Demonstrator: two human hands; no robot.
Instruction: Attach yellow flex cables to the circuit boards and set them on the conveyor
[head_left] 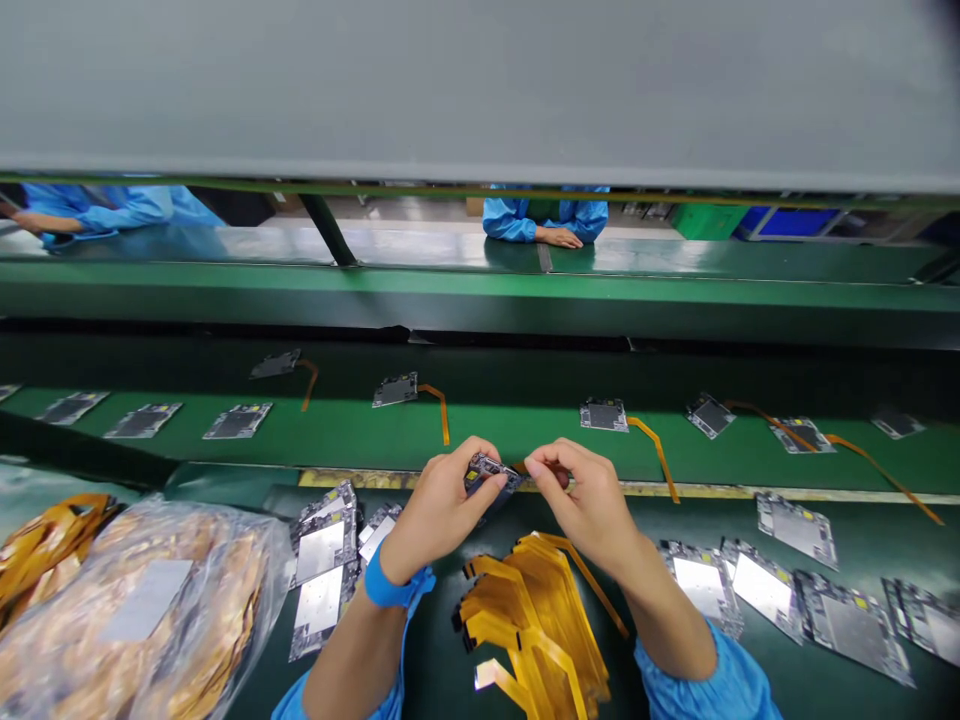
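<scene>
Two hands meet just past the near edge of the dark green table [439,650]. The left hand [439,505] pinches a small circuit board [489,472] by its rim between thumb and fingers [472,458]. The board is tilted toward the right hand [585,500], probably so its populated face stays untouched. The right fingers [541,465] are clenched on the end of an amber flex ribbon [520,468], thin and glossy, which seems to touch the board's edge.

Just below the fingers lies a fanned stack of flex ribbons [540,610], within easy reach. Bare boards [322,550] with dull silvery shields lie to the lower left, and more lie to the lower right. Beyond the fingers, boards with ribbons attached [604,414] lie spaced along the green conveyor belt [510,432].
</scene>
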